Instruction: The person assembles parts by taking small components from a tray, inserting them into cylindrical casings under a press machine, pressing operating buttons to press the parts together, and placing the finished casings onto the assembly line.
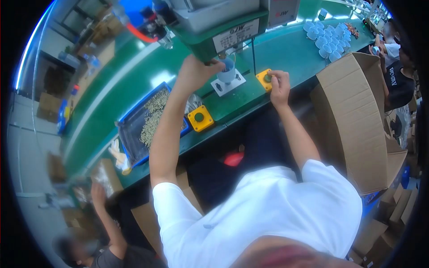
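My left hand (pixel 195 73) reaches up to the machine, its fingers closed at the rim of a pale plastic cup (pixel 227 73). The cup stands on a white fixture plate (pixel 229 85), directly under the head of a green-and-grey bench machine (pixel 223 35) marked JW. At the yellow box (pixel 262 85) to the right, my right hand (pixel 280 88) has its fingers bunched on the dark green push button (pixel 267 78). A second yellow button box (pixel 200 118) sits to the left, near the bench edge.
A blue-edged tray (pixel 129 127) holds many small beige pieces. Several translucent cups (pixel 328 42) are grouped at the back right. A large open carton (pixel 353 116) stands at my right. Gloves (pixel 119 156) lie near the bench edge. Other people sit at lower left and far right.
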{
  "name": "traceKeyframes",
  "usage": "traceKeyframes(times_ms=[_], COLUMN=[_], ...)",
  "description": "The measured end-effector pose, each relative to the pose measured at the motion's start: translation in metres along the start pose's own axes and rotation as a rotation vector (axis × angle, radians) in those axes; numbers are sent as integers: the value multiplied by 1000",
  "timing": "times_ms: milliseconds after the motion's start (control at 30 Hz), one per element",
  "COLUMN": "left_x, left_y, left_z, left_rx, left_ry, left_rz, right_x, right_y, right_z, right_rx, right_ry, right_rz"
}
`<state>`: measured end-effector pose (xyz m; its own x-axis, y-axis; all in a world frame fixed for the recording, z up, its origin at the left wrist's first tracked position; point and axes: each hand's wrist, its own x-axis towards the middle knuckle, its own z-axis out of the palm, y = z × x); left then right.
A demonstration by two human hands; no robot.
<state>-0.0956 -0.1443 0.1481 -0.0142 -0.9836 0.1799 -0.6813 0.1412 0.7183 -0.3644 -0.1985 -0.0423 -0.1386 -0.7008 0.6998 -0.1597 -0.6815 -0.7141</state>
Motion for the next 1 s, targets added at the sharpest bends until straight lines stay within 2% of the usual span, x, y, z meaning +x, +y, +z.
traceKeyframes(times_ms=[133,233,333,533,667,733,767,800,867,933,1000], left_x=[15,19,16,20,5,-26,-50,-78,-121,-150,-148], left_y=[9,13,8,5,16,-5,-19,-34,-64,-90,-100], left_z=[1,3,6,0,-12,-1,6,16,46,67,75], left_rx=[181,165,185,331,122,-85,-80,-65,191,135,99], left_ry=[-138,-147,-159,-189,-239,31,148,256,467,502,595], left_rz=[19,34,24,82,49,85,99,117,240,132,195], right_x=[2,-2,-4,0,0,0,1,0,6,3,11], right_y=[-3,6,7,1,0,-3,-3,-3,-4,-6,-1], right_z=[-4,-8,-8,0,-1,0,-2,-4,-7,-7,-2], right_rx=[-18,-70,-69,-17,27,0,-12,-8,-114,-189,-247], right_ry=[-4,-102,-108,-13,-16,-13,-12,-9,-57,-97,-84], right_rz=[17,53,57,-14,22,15,12,11,-110,-180,-205])
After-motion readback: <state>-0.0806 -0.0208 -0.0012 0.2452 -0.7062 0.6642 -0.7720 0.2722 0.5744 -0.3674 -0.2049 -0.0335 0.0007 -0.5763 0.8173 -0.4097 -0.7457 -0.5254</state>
